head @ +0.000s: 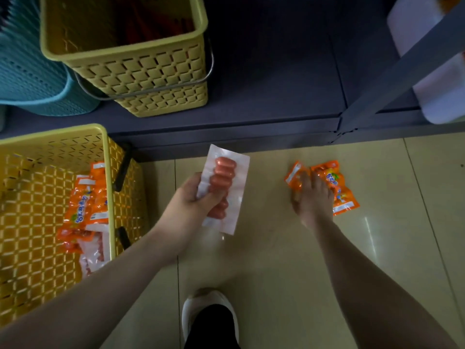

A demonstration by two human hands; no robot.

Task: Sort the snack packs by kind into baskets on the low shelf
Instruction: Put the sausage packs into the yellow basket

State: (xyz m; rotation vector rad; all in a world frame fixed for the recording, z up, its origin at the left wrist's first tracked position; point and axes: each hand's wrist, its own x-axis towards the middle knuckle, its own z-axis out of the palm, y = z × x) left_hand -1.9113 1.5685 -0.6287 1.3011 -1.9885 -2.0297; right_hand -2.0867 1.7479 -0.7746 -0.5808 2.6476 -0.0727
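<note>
My left hand [195, 199] grips a clear vacuum pack of pink sausages [224, 183], held above the floor in front of the shelf. My right hand [313, 197] presses down on orange snack packs [332, 183] lying on the tiled floor, fingers curled over them. A yellow shopping basket [54, 137] on the floor at the left holds several orange packs [84, 200] and a clear sausage pack [94, 250]. On the low dark shelf [264, 79] stands a pale yellow basket [141, 69] with reddish contents, dim inside.
A teal basket [30, 71] stands on the shelf left of the yellow one. A grey shelf post [392, 79] and a white container [437, 84] are at the right. My shoe [210, 313] rests on the floor tiles below.
</note>
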